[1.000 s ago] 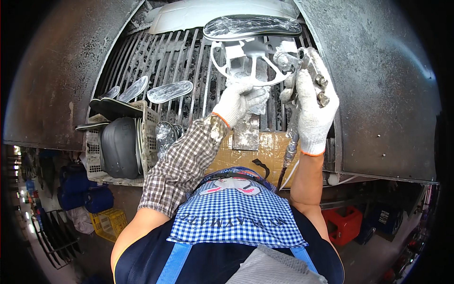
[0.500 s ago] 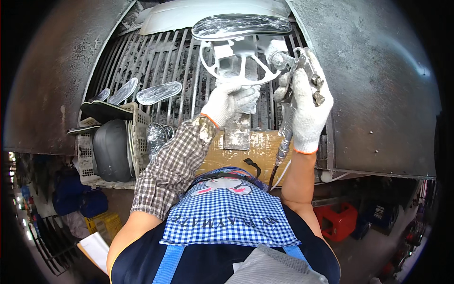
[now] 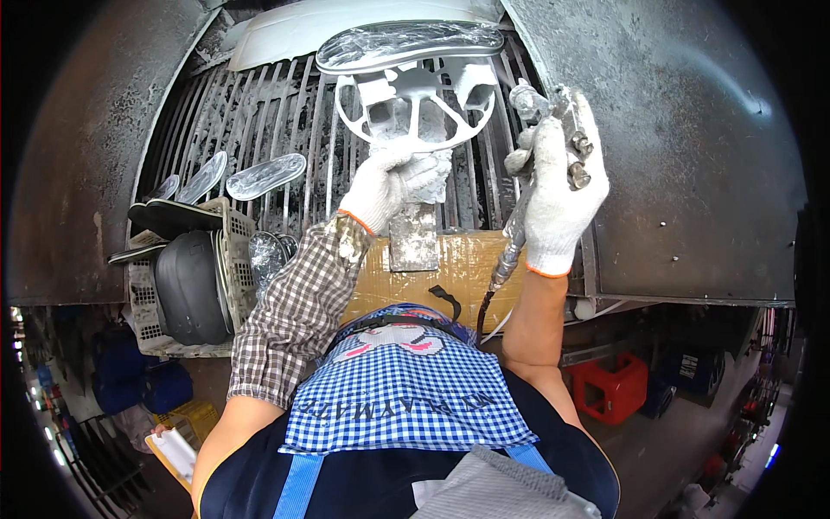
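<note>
My left hand (image 3: 386, 185), in a white knit glove, has its fingers closed at the near rim of a white-coated spoked wheel (image 3: 418, 120). A long dark sole-shaped piece (image 3: 410, 47), wrapped in shiny clear film, lies across the wheel's far side. Two white box-like blocks stand under that piece. My right hand (image 3: 566, 177), also gloved, is wrapped around a metal spray gun (image 3: 577, 143). The gun's whitened nozzle (image 3: 525, 97) points left, just right of the wheel and apart from it. A hose (image 3: 507, 259) runs down from the gun.
A grated bench (image 3: 285, 112) lies under the wheel, between dark metal side panels (image 3: 674, 173). At left, a plastic basket (image 3: 235, 251) holds black curved pieces. Film-wrapped soles (image 3: 266, 176) lie on the grate beyond it. Brown taped cardboard (image 3: 467, 259) covers the near edge.
The spray gun has drawn away from the wheel, so a gap now shows between nozzle and rim. Wheel, basket and bench appear farther left in the picture. Both blocks' open ends now show.
</note>
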Action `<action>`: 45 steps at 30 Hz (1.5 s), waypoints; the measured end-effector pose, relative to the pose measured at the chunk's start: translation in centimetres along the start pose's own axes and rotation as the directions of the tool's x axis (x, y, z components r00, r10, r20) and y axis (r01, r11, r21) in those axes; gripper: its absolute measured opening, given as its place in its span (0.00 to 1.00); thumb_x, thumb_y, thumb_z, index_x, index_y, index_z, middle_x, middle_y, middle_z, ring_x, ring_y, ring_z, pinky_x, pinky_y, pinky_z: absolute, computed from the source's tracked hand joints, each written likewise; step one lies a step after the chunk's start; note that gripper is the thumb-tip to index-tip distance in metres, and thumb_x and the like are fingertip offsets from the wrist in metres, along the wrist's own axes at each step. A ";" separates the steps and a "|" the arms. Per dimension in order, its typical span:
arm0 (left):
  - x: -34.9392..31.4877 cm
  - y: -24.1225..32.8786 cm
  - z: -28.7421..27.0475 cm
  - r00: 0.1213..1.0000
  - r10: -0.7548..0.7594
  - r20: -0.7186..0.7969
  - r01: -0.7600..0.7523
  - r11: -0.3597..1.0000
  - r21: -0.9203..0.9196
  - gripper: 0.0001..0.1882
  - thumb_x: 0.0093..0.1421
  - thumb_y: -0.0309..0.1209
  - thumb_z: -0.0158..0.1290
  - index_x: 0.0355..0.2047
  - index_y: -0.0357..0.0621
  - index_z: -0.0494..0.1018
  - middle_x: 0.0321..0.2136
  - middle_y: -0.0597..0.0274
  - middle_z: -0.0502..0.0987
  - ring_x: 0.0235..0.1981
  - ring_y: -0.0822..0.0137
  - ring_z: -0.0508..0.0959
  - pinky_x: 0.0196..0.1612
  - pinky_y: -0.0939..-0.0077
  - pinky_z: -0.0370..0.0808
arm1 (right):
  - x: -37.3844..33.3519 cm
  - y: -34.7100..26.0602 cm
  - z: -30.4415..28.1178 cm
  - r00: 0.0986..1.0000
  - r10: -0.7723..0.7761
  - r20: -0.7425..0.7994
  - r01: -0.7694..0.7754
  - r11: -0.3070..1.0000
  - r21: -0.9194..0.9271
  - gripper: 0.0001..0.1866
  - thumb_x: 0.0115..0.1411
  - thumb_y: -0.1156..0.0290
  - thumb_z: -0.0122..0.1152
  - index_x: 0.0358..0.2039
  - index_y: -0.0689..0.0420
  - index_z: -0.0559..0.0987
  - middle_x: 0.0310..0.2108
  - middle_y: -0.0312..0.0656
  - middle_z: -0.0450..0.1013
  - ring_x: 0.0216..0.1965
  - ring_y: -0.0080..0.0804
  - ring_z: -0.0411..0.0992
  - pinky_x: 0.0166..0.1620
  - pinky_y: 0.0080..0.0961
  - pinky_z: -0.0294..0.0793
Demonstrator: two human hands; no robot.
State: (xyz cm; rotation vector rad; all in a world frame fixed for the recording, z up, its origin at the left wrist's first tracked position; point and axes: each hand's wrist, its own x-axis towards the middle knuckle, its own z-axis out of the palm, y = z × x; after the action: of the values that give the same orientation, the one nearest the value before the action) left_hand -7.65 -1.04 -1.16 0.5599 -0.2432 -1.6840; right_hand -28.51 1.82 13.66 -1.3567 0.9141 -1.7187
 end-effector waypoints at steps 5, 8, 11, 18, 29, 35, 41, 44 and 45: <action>-0.1 -0.1 -0.5 1.000 0.010 0.004 -0.010 1.000 0.026 0.21 0.70 0.23 0.51 0.60 0.24 0.67 0.54 0.31 0.77 0.57 0.38 0.81 0.61 0.41 0.82 | -0.7 -0.5 0.2 0.989 0.096 0.116 -0.117 0.975 0.189 0.26 0.73 0.75 0.60 0.69 0.68 0.70 0.42 0.41 0.81 0.34 0.15 0.75 0.36 0.16 0.77; -0.2 0.1 -0.7 1.000 0.009 -0.026 -0.007 0.998 0.063 0.21 0.70 0.24 0.51 0.60 0.24 0.68 0.54 0.33 0.78 0.57 0.39 0.81 0.62 0.41 0.81 | -0.4 -0.5 0.3 0.990 0.107 0.092 -0.119 0.983 0.138 0.26 0.74 0.76 0.59 0.70 0.68 0.70 0.42 0.39 0.81 0.32 0.15 0.74 0.36 0.16 0.77; -0.3 0.8 -0.8 0.999 -0.032 -0.026 0.033 0.999 0.038 0.20 0.70 0.23 0.51 0.59 0.25 0.68 0.55 0.34 0.78 0.58 0.39 0.80 0.61 0.42 0.82 | 0.1 -0.3 0.0 0.990 0.124 0.068 -0.135 0.970 0.202 0.26 0.74 0.75 0.60 0.69 0.68 0.70 0.40 0.38 0.80 0.31 0.15 0.74 0.35 0.16 0.77; -1.1 1.1 -0.5 1.000 0.016 0.000 -0.016 0.990 0.138 0.19 0.74 0.29 0.48 0.59 0.27 0.69 0.55 0.36 0.79 0.58 0.45 0.81 0.64 0.50 0.80 | 1.3 -0.1 -1.1 0.993 0.119 -0.016 -0.113 0.974 0.196 0.26 0.74 0.74 0.60 0.69 0.67 0.70 0.37 0.39 0.80 0.30 0.17 0.74 0.31 0.18 0.77; -1.3 2.2 -1.6 0.997 0.067 -0.025 -0.066 0.997 0.046 0.22 0.69 0.23 0.51 0.61 0.23 0.67 0.57 0.33 0.76 0.59 0.39 0.78 0.65 0.40 0.78 | 1.1 -1.0 -3.6 0.991 0.096 -0.088 -0.083 0.986 0.141 0.26 0.74 0.74 0.61 0.69 0.67 0.70 0.36 0.42 0.81 0.29 0.18 0.74 0.31 0.19 0.78; -1.7 3.9 -2.6 0.995 0.092 -0.045 -0.088 0.993 0.081 0.22 0.70 0.26 0.52 0.61 0.24 0.69 0.56 0.34 0.78 0.58 0.39 0.80 0.64 0.41 0.79 | -0.2 -1.4 -3.4 0.998 0.063 0.015 -0.063 0.997 0.044 0.26 0.74 0.74 0.61 0.69 0.67 0.70 0.38 0.42 0.81 0.31 0.17 0.76 0.33 0.18 0.77; -1.2 5.6 -4.0 0.989 0.133 -0.057 -0.126 0.985 0.117 0.22 0.70 0.28 0.53 0.60 0.24 0.71 0.53 0.35 0.79 0.56 0.41 0.81 0.62 0.42 0.80 | 0.0 -1.7 -3.9 0.995 0.090 -0.049 -0.086 0.994 0.074 0.27 0.74 0.76 0.60 0.70 0.67 0.68 0.36 0.40 0.79 0.30 0.17 0.74 0.32 0.17 0.77; -1.0 6.5 -4.8 0.986 0.141 -0.084 -0.132 0.985 0.107 0.24 0.71 0.29 0.53 0.62 0.25 0.70 0.56 0.32 0.78 0.57 0.41 0.81 0.62 0.43 0.80 | -0.5 -2.2 -4.2 0.990 0.105 -0.093 -0.098 0.992 0.082 0.27 0.74 0.75 0.59 0.70 0.67 0.68 0.36 0.41 0.80 0.31 0.17 0.74 0.32 0.17 0.77; -0.9 6.7 -5.0 0.983 0.162 -0.081 -0.149 0.978 0.145 0.24 0.71 0.29 0.52 0.62 0.25 0.70 0.57 0.32 0.77 0.58 0.41 0.81 0.62 0.43 0.80 | -0.8 -2.5 -4.3 0.991 0.117 -0.059 -0.112 0.990 0.086 0.27 0.74 0.75 0.59 0.70 0.67 0.68 0.36 0.41 0.80 0.31 0.17 0.74 0.32 0.17 0.77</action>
State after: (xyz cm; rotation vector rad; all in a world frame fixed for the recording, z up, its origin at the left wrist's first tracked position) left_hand 0.70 -0.70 -2.19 0.7028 -0.3298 -1.4930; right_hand -32.91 4.02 14.71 -1.1790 0.9283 -1.7015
